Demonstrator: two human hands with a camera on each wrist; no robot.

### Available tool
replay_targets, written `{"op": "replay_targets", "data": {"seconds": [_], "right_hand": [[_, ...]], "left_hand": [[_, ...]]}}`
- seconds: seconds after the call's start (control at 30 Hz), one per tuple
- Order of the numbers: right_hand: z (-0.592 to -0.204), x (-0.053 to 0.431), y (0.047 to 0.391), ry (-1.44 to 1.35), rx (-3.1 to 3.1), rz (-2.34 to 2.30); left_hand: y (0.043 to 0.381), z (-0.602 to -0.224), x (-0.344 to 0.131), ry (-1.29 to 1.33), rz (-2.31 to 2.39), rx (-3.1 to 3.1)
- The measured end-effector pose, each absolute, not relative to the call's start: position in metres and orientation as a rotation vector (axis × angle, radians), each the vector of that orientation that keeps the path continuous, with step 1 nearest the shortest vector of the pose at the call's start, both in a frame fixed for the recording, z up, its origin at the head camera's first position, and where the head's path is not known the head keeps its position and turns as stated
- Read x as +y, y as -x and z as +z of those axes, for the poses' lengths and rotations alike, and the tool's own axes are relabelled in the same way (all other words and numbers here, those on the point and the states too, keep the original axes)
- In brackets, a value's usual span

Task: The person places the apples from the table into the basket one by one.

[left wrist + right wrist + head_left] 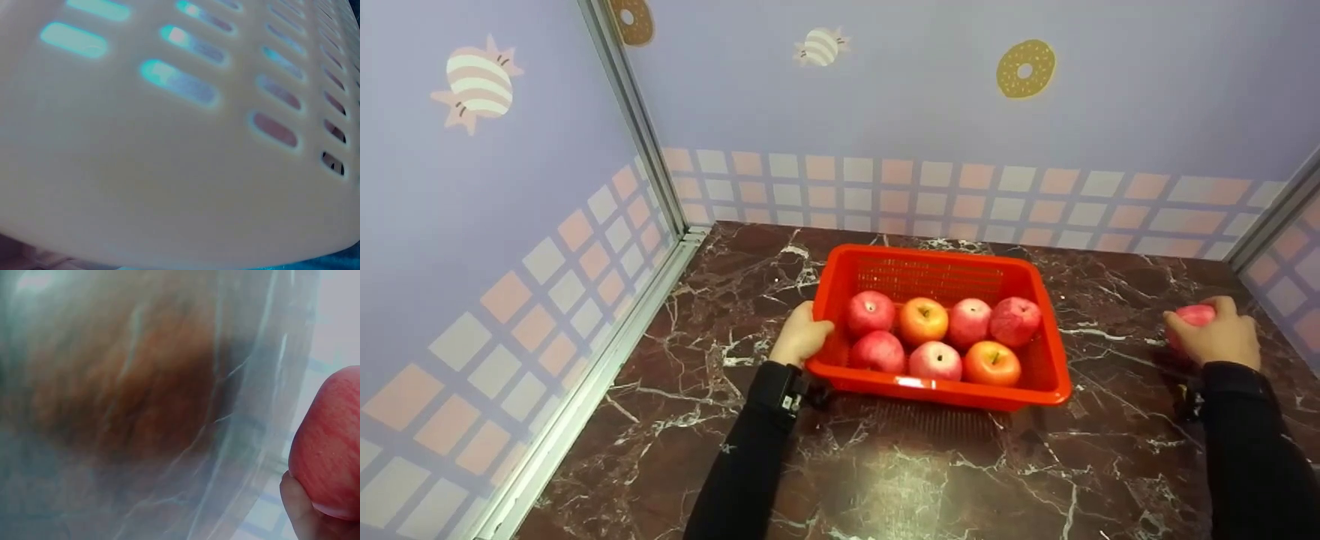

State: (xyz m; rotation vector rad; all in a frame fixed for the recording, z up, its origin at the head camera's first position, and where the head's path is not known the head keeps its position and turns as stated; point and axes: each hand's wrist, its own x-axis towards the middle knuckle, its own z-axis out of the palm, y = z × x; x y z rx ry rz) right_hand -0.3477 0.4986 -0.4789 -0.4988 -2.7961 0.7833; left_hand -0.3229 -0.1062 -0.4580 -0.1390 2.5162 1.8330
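A red slotted plastic basket (960, 393) stands on the table with several apples inside, red ones such as the apple (871, 310) at its left and yellow-orange ones such as the apple (923, 320). My left hand (801, 335) grips the basket's left rim, thumb on top. The slotted basket wall (140, 169) fills the left wrist view, looking pale there. Far to the right, apart from the basket, my right hand (1221, 337) holds a red apple (1196, 315) at the table. In the right wrist view that apple (332, 444) shows with a fingertip (298, 503) against it.
Dark red marbled table (675, 457) lies under everything. A patterned back wall (900, 112) rises behind the basket, and a left side panel (532, 225) meets the table along a metal rail (585, 409). Another panel borders the right side, near my right hand.
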Motion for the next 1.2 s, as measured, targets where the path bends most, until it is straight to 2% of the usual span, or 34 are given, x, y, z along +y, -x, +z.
{"op": "replay_targets", "data": {"seconds": [0.57, 1.2], "right_hand": [[-0.451, 0.437, 0.347, 0.399, -2.559, 0.939], [-0.399, 0.351, 0.312, 0.356, -2.198, 1.207]], "left_hand": [[0.323, -0.458, -0.106, 0.125, 1.826, 2.527], [0.323, -0.457, -0.106, 0.12, 1.832, 2.521]]}}
